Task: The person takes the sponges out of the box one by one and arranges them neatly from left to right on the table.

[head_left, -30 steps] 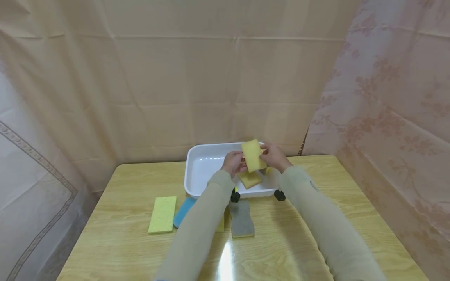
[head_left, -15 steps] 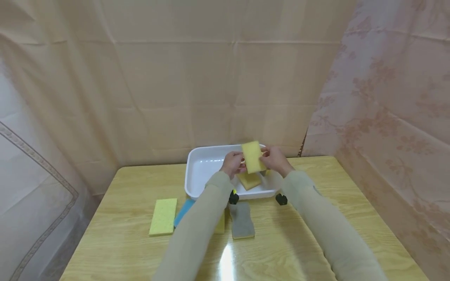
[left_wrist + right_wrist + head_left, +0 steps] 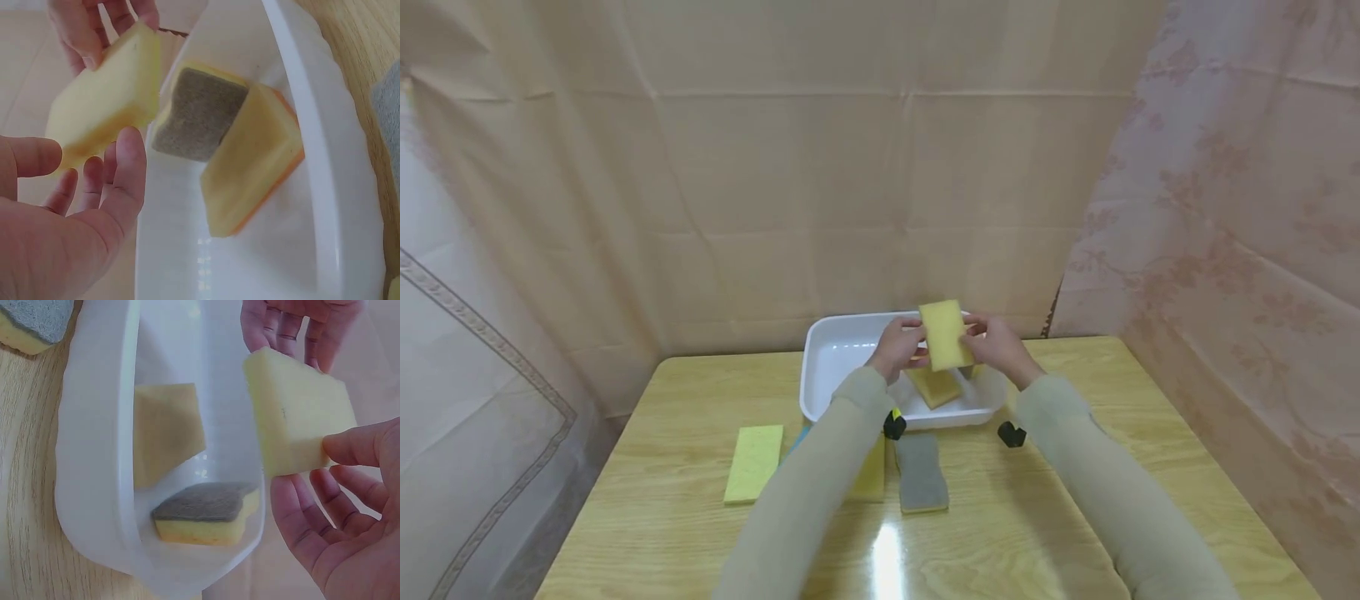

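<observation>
Over the white tray (image 3: 806, 375), a yellow sponge (image 3: 945, 335) is held up between both hands. My left hand (image 3: 898, 347) has its thumb and fingers at the sponge's left edge. From the other side, my right hand (image 3: 997, 343) pinches it, with the thumb on its face in the right wrist view. Inside the tray, below the hands, lie two more sponges. One is yellow with a grey scouring layer (image 3: 200, 112). The other, a tan-yellow sponge (image 3: 253, 162), shows an orange underside and leans toward the tray wall in the left wrist view.
On the wooden table (image 3: 1037, 533), in front of the tray, lie a light yellow pad (image 3: 754, 463), a yellow sponge (image 3: 869, 477) and a grey-topped sponge (image 3: 922, 473). The left sleeve (image 3: 808, 483) mostly covers a blue item (image 3: 796, 439). A beige curtain (image 3: 775, 183) hangs behind the tray.
The held sponge stays over the tray, turned slightly more upright. The right hand and forearm have shifted a little to the right, and the left sleeve now hides more of the blue item.
</observation>
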The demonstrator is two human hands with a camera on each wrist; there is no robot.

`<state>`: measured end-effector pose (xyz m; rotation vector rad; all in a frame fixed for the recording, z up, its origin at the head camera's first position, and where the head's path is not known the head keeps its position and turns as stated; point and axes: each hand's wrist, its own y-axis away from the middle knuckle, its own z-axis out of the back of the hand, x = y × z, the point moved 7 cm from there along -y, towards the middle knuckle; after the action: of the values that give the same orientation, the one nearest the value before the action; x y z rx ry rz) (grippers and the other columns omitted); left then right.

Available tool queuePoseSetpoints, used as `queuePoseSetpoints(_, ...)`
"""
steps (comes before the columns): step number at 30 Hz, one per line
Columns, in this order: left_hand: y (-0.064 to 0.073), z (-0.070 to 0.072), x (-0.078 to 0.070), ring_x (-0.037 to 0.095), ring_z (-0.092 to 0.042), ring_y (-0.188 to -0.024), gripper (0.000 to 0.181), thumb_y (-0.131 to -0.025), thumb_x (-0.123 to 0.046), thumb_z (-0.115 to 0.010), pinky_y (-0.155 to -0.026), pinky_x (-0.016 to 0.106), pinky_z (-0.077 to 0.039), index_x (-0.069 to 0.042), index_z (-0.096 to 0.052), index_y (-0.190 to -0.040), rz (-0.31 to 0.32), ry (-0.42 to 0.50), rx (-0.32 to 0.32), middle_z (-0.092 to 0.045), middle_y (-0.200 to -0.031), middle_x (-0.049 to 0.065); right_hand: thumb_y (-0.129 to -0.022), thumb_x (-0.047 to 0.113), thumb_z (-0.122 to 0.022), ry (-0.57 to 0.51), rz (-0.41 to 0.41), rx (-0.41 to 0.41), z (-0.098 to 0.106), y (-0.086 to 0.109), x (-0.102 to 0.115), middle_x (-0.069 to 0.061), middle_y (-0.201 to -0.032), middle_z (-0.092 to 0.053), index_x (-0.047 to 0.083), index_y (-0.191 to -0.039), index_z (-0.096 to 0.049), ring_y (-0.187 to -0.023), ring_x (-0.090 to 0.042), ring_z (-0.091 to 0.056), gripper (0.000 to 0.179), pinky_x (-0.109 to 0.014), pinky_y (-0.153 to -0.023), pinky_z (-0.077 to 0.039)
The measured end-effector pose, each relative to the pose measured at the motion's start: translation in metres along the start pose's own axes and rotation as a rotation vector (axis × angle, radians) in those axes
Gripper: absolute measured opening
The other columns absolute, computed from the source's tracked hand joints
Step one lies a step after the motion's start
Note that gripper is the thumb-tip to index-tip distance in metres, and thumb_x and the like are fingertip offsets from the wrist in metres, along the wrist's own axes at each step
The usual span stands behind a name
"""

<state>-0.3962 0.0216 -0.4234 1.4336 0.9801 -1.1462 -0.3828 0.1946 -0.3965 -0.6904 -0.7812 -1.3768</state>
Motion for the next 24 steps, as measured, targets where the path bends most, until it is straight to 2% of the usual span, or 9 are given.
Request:
queuePoseSetpoints(7,0.014,0.000,-0.007,0.019,-0.061,-0.083,0.035,-0.102,-0.013,-0.057,-0.077,0.032,-0.061,-0.002,-0.052,-0.136,-0.029,0.065,0.033,-0.058,-0.111,0.012,-0.098,0.007,-0.060,-0.021,0.069,-0.015,0.005,0.012,0.007,-0.025,-0.121,-0.060,-0.006,-0.143,-0.050,-0.096,-0.031,-0.063,0.048,-0.032,-0.069,-0.061)
queuePoseSetpoints(11,0.024,-0.001,-0.008,0.017,-0.062,-0.079,0.035,-0.102,-0.013,-0.058,-0.075,0.031,-0.061,-0.001,-0.055,-0.135,-0.054,0.122,0.044,-0.062,-0.110,0.014,-0.099,0.007,-0.061,-0.061,0.090,-0.019,0.009,0.023,0.011,-0.026,-0.122,-0.060,-0.006,-0.143,-0.049,-0.100,-0.034,-0.063,0.048,-0.040,-0.075,-0.062)
queuePoseSetpoints(15,0.032,-0.004,-0.010,0.016,-0.062,-0.078,0.033,-0.104,-0.012,-0.054,-0.073,0.030,-0.061,0.000,-0.056,-0.134,-0.075,0.151,0.051,-0.060,-0.110,0.015,-0.099,0.006,-0.061,-0.092,0.103,-0.037,0.013,0.034,0.012,-0.027,-0.120,-0.060,-0.008,-0.143,-0.049,-0.101,-0.035,-0.064,0.048,-0.045,-0.077,-0.062)
queuePoseSetpoints(20,0.041,-0.007,-0.008,0.017,-0.060,-0.082,0.034,-0.106,-0.014,-0.050,-0.076,0.030,-0.061,0.000,-0.056,-0.137,-0.086,0.164,0.073,-0.057,-0.107,0.010,-0.099,0.006,-0.061,-0.085,0.110,-0.050,0.016,0.044,0.011,-0.027,-0.117,-0.061,-0.009,-0.141,-0.050,-0.089,-0.032,-0.068,0.046,-0.039,-0.071,-0.063)
queuePoseSetpoints(24,0.050,-0.009,-0.006,0.018,-0.060,-0.086,0.036,-0.108,-0.019,-0.047,-0.079,0.032,-0.060,-0.001,-0.055,-0.139,-0.084,0.164,0.086,-0.058,-0.113,0.012,-0.100,0.007,-0.062,-0.086,0.107,-0.053,0.016,0.051,0.008,-0.027,-0.118,-0.060,-0.009,-0.141,-0.051,-0.088,-0.029,-0.068,0.045,-0.035,-0.069,-0.062)
